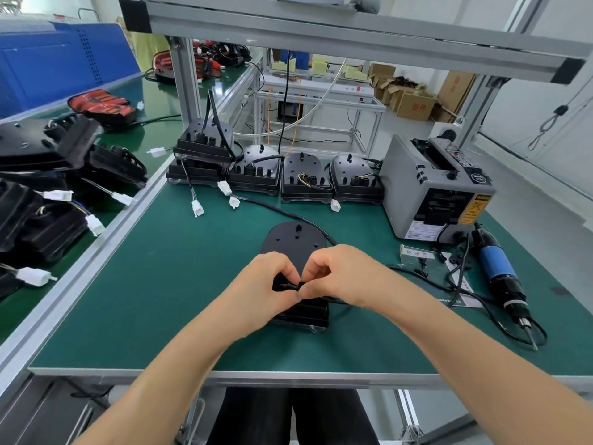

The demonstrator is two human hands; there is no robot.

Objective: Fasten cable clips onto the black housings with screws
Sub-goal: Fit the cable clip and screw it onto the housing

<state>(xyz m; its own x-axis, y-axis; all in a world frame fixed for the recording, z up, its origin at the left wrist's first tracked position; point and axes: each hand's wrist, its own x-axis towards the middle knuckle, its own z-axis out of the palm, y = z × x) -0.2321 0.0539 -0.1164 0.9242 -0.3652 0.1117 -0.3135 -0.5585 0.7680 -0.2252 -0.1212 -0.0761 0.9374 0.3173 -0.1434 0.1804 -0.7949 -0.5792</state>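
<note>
Crowding the upper middle of the frame, a row of black housings with dangling white connectors stands along the far side of the table. A grey machine sits at the upper right beside them. An electric screwdriver with a blue body lies at the right, tip toward the near edge, its cord looping over the mat. Just left of it lies a clear bag with small dark parts. A pile of further housings fills the left of the frame, past an aluminium rail.

Bare green mat lies open left of centre and along the near edge at the bottom.

At the centre the worked housing lies flat. Its long axis runs from the near edge toward the far row, with the rounded end pointing away. A black cable passes its right side and runs off to the upper left. Over its near half the left hand and right hand meet. The fingers of both are curled, pinching a small black piece between them.
</note>
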